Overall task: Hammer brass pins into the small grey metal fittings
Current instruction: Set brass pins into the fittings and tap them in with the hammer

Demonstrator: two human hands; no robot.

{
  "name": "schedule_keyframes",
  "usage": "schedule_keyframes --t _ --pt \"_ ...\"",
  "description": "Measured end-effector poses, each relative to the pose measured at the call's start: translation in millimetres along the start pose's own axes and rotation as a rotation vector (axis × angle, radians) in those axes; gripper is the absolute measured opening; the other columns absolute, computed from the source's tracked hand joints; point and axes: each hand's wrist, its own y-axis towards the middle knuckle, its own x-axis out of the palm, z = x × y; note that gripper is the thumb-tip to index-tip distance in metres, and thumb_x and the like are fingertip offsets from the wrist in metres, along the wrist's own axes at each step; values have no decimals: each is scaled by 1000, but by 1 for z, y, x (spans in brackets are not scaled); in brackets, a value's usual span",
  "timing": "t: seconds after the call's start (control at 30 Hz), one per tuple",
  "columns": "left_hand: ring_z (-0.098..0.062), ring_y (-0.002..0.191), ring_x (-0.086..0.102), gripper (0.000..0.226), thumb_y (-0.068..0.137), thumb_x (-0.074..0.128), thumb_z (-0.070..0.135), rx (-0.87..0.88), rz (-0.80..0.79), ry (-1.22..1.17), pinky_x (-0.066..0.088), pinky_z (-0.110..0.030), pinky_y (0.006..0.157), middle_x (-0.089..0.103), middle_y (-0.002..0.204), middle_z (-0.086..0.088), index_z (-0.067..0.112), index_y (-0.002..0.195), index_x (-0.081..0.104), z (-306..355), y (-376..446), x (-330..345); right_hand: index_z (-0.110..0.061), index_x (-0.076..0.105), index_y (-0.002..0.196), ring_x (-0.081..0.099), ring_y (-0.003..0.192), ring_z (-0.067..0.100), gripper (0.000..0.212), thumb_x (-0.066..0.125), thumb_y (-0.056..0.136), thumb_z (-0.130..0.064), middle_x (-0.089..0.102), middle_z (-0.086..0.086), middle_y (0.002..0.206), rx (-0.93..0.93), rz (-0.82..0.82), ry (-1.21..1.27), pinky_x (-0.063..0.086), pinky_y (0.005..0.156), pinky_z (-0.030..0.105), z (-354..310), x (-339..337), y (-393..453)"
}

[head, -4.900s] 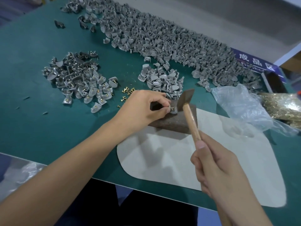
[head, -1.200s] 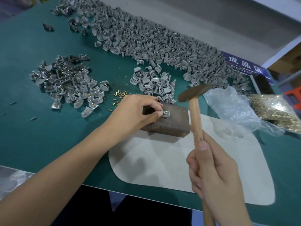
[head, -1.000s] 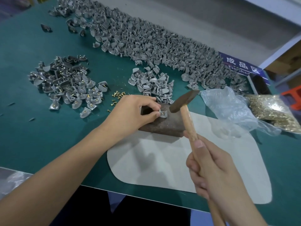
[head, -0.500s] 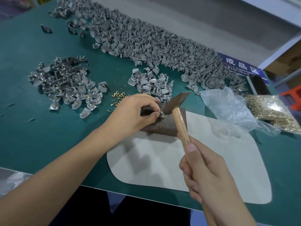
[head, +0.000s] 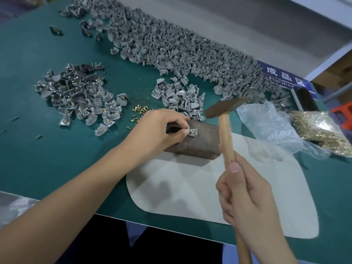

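1. Left hand (head: 162, 128): fingertips pinch one small grey metal fitting (head: 192, 132) on top of the dark brown rusty metal block (head: 198, 143); a glint of brass shows in the fitting, presumably the pin being driven; the pinch sits where it sat half a second ago.
2. Right hand (head: 245, 199): fingers wrapped round the pale wooden handle of the hammer (head: 225, 134), thumb laid up along the shaft; the dark steel hammer head (head: 226, 107) hangs raised above and to the right of the fitting, clear of it, slightly blurred.
3. Change: half a second ago the head lay down at the fitting, at or near contact; now it is lifted off; judged as the recoil between blows, so the pin is probably part-seated and another strike is likely due.
4. Block: stands on the far left edge of the pale grey rounded mat (head: 228, 197), which lies on the teal green bench top (head: 57, 149).
5. Stock, unworked: long heap of grey fittings (head: 181, 48) along the far edge; smaller cluster of grey fittings (head: 179, 96) just beyond the block.
6. Stock, seemingly finished: pile of fittings showing brass (head: 80, 98) to the left, well apart from the block.
7. Pins: loose brass pins (head: 139, 113) scattered beside the left hand; clear plastic bag of brass pins (head: 323, 132) at the right.
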Motion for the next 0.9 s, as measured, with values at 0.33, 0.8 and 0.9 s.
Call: schedule_keyframes --t 0.33,0.8,0.9 --pt "10 110 64 5 86 80 22 -9 3 7 42 -8 97 75 112 16 27 87 80 -1 0 -1 -42 71 123 25 46 18 30 47 108 -49 37 10 66 -68 49 54 24 42 22 -3 1 -4" --pt "13 111 62 8 85 82 18 10 4 -1 39 -3 96 76 110 16 26 88 81 -3 0 -1 -42 74 116 27 45 14 30 46 104 -38 40 5 66 88 -114 -26 24 42 21 5 -6 3" --pt "14 112 61 7 86 82 21 7 6 12 37 -2 97 75 111 16 27 87 81 -2 1 -1 -38 74 119 27 44 14 28 51 104 -42 41 4 65 72 -38 30 25 43 21 5 -7 1"
